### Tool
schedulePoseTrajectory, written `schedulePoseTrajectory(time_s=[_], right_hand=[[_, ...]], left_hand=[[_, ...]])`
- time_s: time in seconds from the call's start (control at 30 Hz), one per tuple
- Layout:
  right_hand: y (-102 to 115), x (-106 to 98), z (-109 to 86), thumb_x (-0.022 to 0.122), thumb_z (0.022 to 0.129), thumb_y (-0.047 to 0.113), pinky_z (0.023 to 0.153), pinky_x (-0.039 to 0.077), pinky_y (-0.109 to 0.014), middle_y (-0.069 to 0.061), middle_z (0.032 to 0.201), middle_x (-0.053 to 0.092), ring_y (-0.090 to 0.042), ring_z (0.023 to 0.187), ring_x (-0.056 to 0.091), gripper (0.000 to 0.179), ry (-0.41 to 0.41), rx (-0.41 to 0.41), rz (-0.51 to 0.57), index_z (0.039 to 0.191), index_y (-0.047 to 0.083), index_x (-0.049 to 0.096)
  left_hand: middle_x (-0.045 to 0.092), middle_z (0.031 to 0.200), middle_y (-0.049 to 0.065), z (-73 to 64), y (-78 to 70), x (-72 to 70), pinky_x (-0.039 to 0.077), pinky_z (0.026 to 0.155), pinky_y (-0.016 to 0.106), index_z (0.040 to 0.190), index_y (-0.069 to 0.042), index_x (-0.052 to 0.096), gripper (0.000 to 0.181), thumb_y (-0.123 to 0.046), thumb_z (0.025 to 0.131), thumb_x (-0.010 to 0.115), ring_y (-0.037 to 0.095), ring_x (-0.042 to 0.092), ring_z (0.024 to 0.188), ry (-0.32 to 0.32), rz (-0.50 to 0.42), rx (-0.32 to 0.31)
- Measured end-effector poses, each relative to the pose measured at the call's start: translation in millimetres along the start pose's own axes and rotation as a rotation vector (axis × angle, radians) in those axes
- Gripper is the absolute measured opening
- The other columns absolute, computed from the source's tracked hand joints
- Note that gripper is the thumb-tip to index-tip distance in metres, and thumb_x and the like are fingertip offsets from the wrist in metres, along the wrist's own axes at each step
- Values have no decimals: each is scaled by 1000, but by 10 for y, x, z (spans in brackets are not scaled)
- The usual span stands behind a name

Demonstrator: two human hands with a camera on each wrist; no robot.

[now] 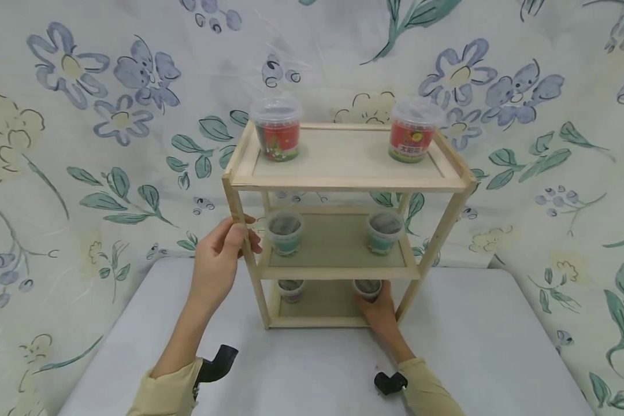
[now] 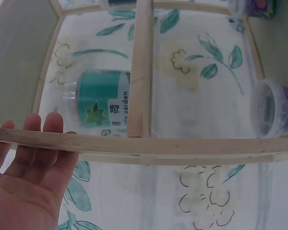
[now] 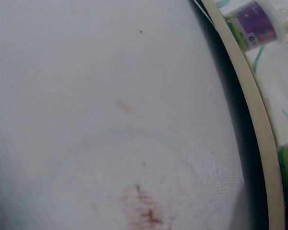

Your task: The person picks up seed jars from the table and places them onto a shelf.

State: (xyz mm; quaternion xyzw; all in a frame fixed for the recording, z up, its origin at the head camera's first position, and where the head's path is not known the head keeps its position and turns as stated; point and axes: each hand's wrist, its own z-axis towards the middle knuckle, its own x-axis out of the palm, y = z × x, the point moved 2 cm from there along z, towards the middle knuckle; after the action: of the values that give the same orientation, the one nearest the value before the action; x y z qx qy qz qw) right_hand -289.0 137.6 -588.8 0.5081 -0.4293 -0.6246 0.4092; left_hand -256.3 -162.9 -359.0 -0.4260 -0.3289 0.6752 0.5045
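A three-tier wooden shelf [image 1: 338, 273] stands upright on the white table. My left hand [image 1: 219, 254] grips its left front post, and in the left wrist view the fingers [image 2: 26, 160] wrap around that wooden bar. Low on the right, my right hand [image 1: 382, 315] holds a small lidded plastic cup [image 1: 368, 288] at the bottom tier. That cup has a purple and green label, partly visible at the edge of the right wrist view. Another cup [image 1: 291, 290] sits on the bottom tier's left side. Two teal cups, a left one [image 1: 285, 232] and a right one [image 1: 383, 232], occupy the middle tier.
On the top tier stand two red-labelled cups with clear lids, one at the left [image 1: 277, 130] and one at the right [image 1: 413, 132]. Behind the shelf hangs a floral cloth [image 1: 135, 231]. A white table [image 1: 301, 370] lies beneath; black wrist straps [image 1: 215, 365] show at the sleeves.
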Motion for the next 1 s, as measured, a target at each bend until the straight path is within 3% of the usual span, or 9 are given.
schedulePoseTrajectory(time_s=[0.33, 0.57, 1.0], right_hand=[[-5, 35, 45, 69, 89, 10, 107, 36, -56, -28, 142, 40, -42, 132, 43, 77, 3, 20, 1, 148, 2, 21], [-14, 12, 33, 70, 89, 12, 108, 36, -56, -29, 142, 40, -42, 133, 42, 79, 9, 44, -19, 148, 1, 19], [11, -20, 24, 74, 87, 12, 108, 35, -59, -29, 142, 35, -44, 133, 41, 85, 12, 13, -35, 149, -1, 18]], left_hand=[[65, 86, 11, 14, 1, -27, 54, 81, 23, 114, -5, 63, 34, -31, 107, 42, 17, 66, 82, -11, 22, 8], [64, 86, 11, 20, 7, -6, 54, 82, 24, 115, -6, 63, 32, -30, 106, 44, 18, 65, 81, -1, -14, 5], [64, 87, 13, 12, -12, -16, 54, 83, 23, 115, -4, 62, 34, -31, 107, 43, 17, 66, 82, 17, -6, 6]])
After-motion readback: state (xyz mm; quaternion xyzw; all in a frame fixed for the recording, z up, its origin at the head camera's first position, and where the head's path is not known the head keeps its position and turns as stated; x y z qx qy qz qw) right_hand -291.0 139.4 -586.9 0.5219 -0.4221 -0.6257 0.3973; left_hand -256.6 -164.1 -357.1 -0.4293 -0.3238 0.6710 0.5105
